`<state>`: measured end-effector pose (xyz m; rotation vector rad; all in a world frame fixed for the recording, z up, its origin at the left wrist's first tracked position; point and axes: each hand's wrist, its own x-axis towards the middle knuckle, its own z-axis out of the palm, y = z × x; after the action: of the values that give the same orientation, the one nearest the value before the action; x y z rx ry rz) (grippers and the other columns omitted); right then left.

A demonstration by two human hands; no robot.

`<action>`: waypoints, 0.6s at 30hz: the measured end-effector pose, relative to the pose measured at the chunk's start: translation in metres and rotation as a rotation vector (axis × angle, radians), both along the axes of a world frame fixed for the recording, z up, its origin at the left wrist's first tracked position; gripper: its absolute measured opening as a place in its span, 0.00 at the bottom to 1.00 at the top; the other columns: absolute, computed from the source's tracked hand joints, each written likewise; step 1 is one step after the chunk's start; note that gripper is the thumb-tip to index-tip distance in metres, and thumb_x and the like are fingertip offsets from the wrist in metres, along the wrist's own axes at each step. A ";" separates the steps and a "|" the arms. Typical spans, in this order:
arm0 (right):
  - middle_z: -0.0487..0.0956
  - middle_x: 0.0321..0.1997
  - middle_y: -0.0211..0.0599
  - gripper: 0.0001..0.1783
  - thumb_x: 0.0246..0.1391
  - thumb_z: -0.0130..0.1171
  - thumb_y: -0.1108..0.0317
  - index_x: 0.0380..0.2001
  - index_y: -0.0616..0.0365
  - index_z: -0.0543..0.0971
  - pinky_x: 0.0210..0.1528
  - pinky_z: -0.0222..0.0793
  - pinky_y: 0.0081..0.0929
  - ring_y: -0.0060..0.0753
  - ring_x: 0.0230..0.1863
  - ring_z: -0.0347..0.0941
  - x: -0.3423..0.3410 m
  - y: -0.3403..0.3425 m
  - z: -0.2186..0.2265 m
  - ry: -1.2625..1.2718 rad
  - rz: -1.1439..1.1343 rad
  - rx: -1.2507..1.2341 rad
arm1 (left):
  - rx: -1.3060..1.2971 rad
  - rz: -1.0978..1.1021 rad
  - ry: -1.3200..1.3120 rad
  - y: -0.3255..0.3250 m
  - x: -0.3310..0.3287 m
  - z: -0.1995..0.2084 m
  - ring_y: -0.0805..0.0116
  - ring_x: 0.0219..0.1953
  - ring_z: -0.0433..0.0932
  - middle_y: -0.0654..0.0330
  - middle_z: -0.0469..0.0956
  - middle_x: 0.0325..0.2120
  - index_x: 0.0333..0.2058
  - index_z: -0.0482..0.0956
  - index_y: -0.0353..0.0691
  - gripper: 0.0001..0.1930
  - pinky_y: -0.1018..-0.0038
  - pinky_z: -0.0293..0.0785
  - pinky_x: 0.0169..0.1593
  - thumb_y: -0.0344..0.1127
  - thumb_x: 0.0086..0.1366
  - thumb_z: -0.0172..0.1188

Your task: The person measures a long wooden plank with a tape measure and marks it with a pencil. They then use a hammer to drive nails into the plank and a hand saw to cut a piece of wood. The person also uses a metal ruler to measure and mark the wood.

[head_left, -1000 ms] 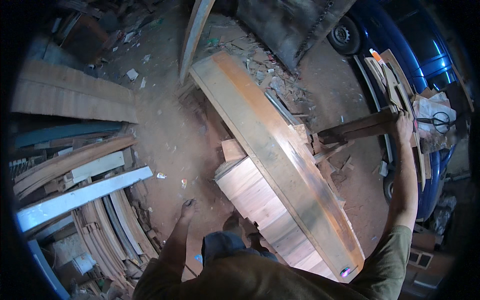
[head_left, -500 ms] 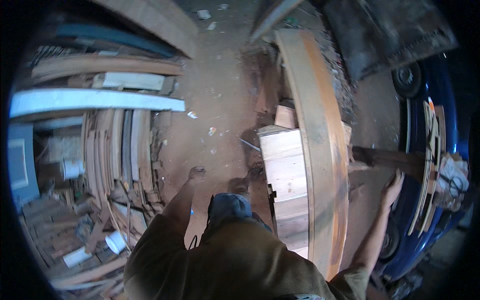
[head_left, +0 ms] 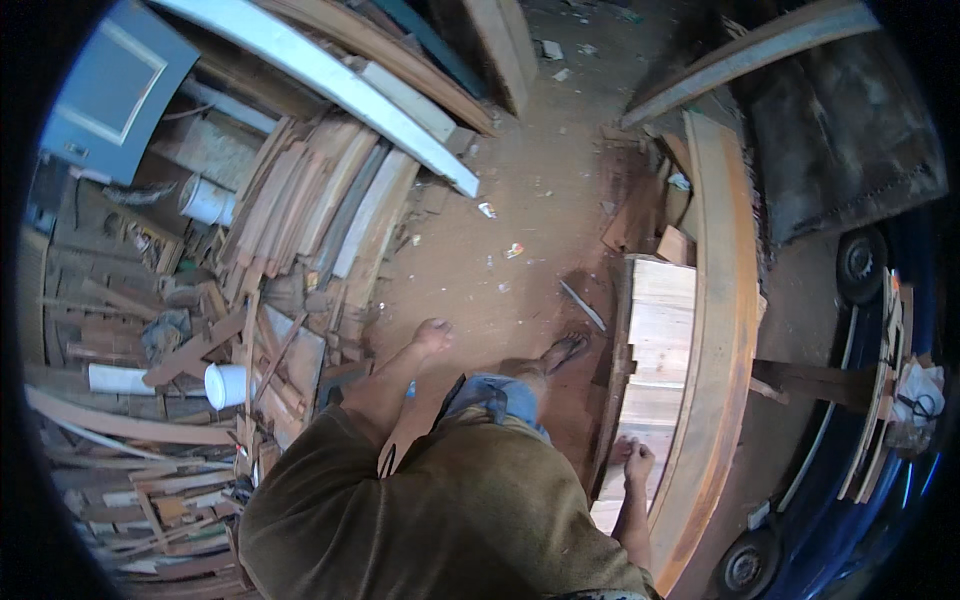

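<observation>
My left hand (head_left: 433, 336) hangs over the earth floor, left of my body, its fingers loosely curled with nothing seen in them. My right hand (head_left: 638, 462) is above a pale wooden panel (head_left: 660, 325), just left of a long thick plank (head_left: 722, 290). Its fingers are bent together, and no object shows between them. Whether the fingertips touch the panel I cannot tell. The panel is made of several light boards side by side and lies along the plank's left edge.
Stacked boards (head_left: 320, 195) and a long white beam (head_left: 350, 100) lie at the left, near scrap wood and a white bucket (head_left: 226, 385). A thin pale strip (head_left: 583, 305) rests on the floor (head_left: 470, 270). A blue vehicle (head_left: 850, 520) stands at the right.
My right hand has come from beyond the plank, near the vehicle, to above the panel, and its spread fingers have bent. The view has turned, shifting the stacked boards and plank.
</observation>
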<state>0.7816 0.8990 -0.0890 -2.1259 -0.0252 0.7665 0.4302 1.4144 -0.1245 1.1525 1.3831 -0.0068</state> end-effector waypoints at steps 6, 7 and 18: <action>0.80 0.27 0.38 0.17 0.60 0.60 0.53 0.34 0.59 0.77 0.27 0.76 0.31 0.32 0.23 0.77 -0.086 0.021 -0.034 0.509 0.053 0.023 | 0.067 0.182 0.167 -0.060 -0.194 0.005 0.67 0.26 0.79 0.56 0.81 0.27 0.34 0.78 0.37 0.18 0.70 0.78 0.29 0.48 0.69 0.52; 0.81 0.27 0.38 0.17 0.60 0.60 0.53 0.34 0.58 0.77 0.28 0.76 0.32 0.33 0.24 0.77 -0.088 0.006 -0.063 0.538 0.069 0.021 | 0.012 0.288 0.216 -0.070 -0.198 0.025 0.66 0.25 0.79 0.57 0.80 0.27 0.35 0.78 0.38 0.17 0.70 0.77 0.28 0.48 0.69 0.52; 0.80 0.34 0.41 0.12 0.62 0.49 0.59 0.43 0.53 0.75 0.25 0.74 0.34 0.37 0.27 0.78 -0.013 0.076 -0.073 0.490 0.079 -0.175 | -0.214 0.542 0.175 -0.168 -0.328 0.030 0.68 0.22 0.73 0.59 0.77 0.27 0.40 0.75 0.43 0.14 0.70 0.67 0.24 0.48 0.68 0.54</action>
<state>0.7681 0.9745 -0.1620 -2.0509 0.2269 1.3598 0.1021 1.2467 -0.0940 0.5857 1.7689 0.1302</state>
